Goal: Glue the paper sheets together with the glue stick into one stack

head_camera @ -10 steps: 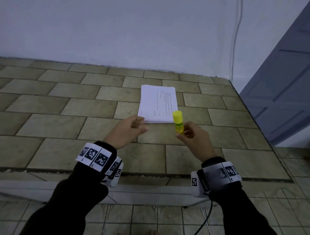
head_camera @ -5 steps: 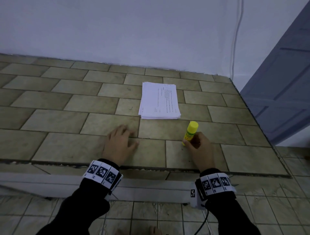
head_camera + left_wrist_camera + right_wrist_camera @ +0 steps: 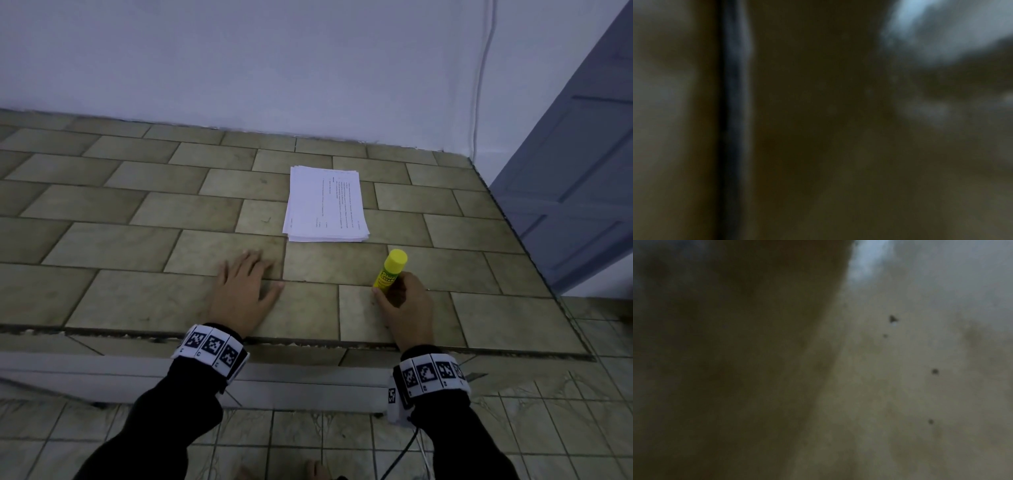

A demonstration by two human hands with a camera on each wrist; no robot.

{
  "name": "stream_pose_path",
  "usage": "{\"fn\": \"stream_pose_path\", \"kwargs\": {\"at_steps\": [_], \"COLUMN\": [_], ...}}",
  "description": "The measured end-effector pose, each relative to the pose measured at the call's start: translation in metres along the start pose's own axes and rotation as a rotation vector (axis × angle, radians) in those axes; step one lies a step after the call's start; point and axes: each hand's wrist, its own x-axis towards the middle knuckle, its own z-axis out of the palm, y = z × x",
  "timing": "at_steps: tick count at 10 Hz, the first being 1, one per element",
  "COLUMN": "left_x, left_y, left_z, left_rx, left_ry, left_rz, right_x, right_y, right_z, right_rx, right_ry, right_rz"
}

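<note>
1. Pale wall (image 3: 239, 61) behind, with a thin cable (image 3: 483, 85) running down it near the corner; blue-grey door (image 3: 582, 171) at the right; tiled worktop (image 3: 102, 240) filling the middle of the head view.
2. Paper stack (image 3: 325, 205) lying flat on the worktop, centre-right and well short of the wall. Long axis running away from the person; edges slightly fanned, printed lines on the top sheet running along that same axis.
3. Left hand (image 3: 245, 291) laid palm-down on the tiles, fingers straight and spread, holding nothing, near the stack's near-left corner but apart from it.
4. Right hand (image 3: 406, 305) resting on the worktop, grip curled round the lower half of the glue stick (image 3: 390, 270).
5. Glue stick near the stack's near-right corner, not touching it. Yellow cap on, long axis leaning away from the person and slightly rightward, cap end up and far, base down by the thumb at or near the tiles (contact not clear).
6. Changed within the last second: both hands were raised, the left at the stack's near edge, the right holding the stick upright just before it. Now both lowered and drawn back. Probably a pause or the close of a pass; no sheet lifted, and whether the sheets are already bonded cannot be told.
7. Both wrist views dark and blurred, fitting wrists resting on the surface, and showing nothing of either grip.
</note>
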Motion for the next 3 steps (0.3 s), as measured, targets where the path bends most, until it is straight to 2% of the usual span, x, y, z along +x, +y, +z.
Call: {"fn": "stream_pose_path", "kwargs": {"at_steps": [1,2,3], "left_x": [0.000,-0.001,0.000], "left_y": [-0.001,0.000,0.004], "left_z": [0.000,-0.003,-0.017], "left_rx": [0.000,-0.028,-0.179], "left_ry": [-0.015,-0.032,0.003], "left_rz": [0.001,-0.002,-0.035], "right_x": [0.000,0.000,0.003], "right_y": [-0.001,-0.002,-0.009], "right_z": [0.000,0.000,-0.006], "right_rx": [-0.006,0.041,0.145], "right_ry": [0.006,-0.004,0.055], "right_rz": [-0.003,0.075,0.114]}}
